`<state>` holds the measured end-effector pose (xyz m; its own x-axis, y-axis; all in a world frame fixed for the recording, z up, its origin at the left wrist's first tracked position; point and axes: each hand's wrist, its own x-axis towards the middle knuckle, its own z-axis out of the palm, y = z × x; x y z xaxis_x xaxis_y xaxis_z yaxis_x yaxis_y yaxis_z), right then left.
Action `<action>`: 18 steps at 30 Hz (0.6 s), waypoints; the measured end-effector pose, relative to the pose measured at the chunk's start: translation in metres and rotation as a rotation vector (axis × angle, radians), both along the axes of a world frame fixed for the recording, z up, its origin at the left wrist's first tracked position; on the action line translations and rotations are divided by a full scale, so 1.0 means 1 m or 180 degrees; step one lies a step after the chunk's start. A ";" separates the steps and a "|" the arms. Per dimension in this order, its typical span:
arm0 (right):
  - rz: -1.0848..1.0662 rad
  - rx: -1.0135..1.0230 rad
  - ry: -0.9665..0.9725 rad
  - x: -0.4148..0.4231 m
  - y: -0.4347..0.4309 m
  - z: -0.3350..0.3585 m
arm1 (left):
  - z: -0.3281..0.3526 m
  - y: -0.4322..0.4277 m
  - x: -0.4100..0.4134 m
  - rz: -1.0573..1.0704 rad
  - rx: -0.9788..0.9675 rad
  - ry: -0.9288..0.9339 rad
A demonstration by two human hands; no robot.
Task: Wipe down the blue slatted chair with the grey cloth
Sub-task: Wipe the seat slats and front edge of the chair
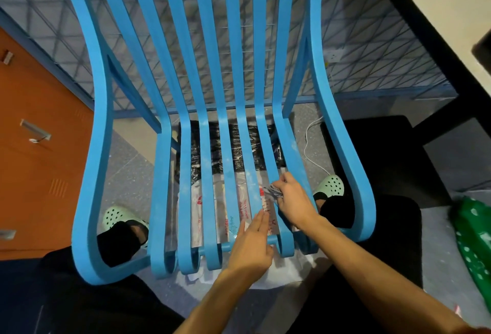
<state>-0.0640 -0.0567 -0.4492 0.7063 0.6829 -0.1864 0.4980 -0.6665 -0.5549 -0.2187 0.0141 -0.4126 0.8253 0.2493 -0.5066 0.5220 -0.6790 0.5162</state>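
Head view: our right hand pinches the crumpled grey cloth on the blue chair (white-speckled slats); our left hand lies flat.

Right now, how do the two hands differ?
The left hand lies flat with straight fingers and holds nothing; the right hand is curled round the cloth. The left hand is near the seat's front edge; the right hand is further back and to the right. Both are over the chair seat slats.
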 end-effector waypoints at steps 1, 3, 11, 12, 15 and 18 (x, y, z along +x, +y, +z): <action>0.0058 0.0089 0.0147 -0.009 -0.004 0.008 | 0.001 0.003 -0.003 0.0152 -0.0165 -0.0132; 0.0358 0.0237 0.0300 -0.039 -0.017 0.024 | 0.003 0.010 -0.011 0.0611 -0.0539 -0.0400; 0.0626 0.0017 0.0485 -0.076 -0.013 0.007 | 0.019 0.007 -0.024 0.0989 -0.0868 -0.0460; 0.0620 -0.0010 0.0476 -0.071 -0.006 0.005 | 0.022 0.009 -0.023 0.0990 -0.0839 -0.0444; 0.0460 0.0056 0.0434 -0.054 0.011 0.005 | 0.027 0.022 -0.022 0.1054 -0.0838 -0.0522; 0.0243 0.0127 0.0337 -0.031 0.028 0.006 | 0.034 0.025 -0.025 0.0882 -0.0743 -0.0492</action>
<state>-0.0945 -0.0284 -0.4436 0.6297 0.7423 -0.2288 0.4836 -0.6052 -0.6323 -0.2433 0.0390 -0.3784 0.8139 0.3662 -0.4511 0.5731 -0.3783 0.7269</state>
